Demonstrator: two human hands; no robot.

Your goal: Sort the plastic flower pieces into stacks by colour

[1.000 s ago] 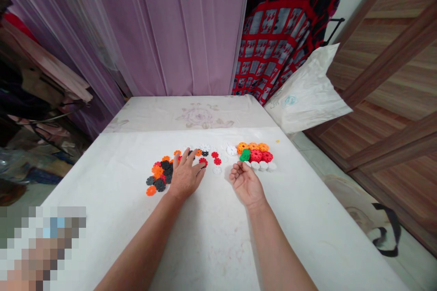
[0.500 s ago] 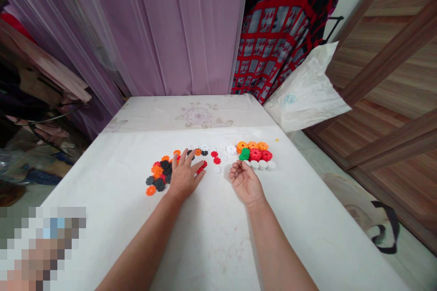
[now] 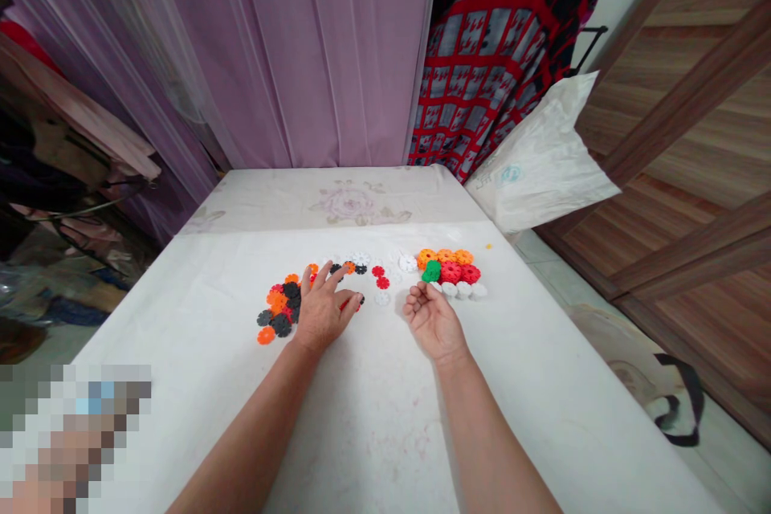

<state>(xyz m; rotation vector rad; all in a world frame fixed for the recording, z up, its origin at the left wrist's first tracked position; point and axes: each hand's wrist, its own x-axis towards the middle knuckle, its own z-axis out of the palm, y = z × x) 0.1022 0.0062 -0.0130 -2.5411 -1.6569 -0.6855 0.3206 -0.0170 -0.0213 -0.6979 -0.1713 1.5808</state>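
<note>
My left hand (image 3: 324,309) is over the table, its outer fingers spread above a heap of black and orange snowflake discs (image 3: 279,303). Between its thumb and bent index finger is a red snowflake disc (image 3: 345,305), mostly covered. A black disc (image 3: 361,301) shows just beyond the thumb tip. My right hand (image 3: 434,325) rests palm up with curled fingers; whether anything is in the fingertips is hidden. Close to it are a green stack (image 3: 431,271), red stacks (image 3: 461,273), orange stacks (image 3: 446,255) and white stacks (image 3: 463,291) of discs.
Two red discs (image 3: 382,283) and a white disc (image 3: 382,299) lie between my hands, with more white discs (image 3: 361,259) behind. A white cloth (image 3: 373,418) covers the table. A white sack (image 3: 536,161) stands beyond the right edge, near wooden doors (image 3: 680,136).
My left thumb and index finger have closed together. The red disc has shifted left under them, uncovering the black disc. My right hand has stayed put.
</note>
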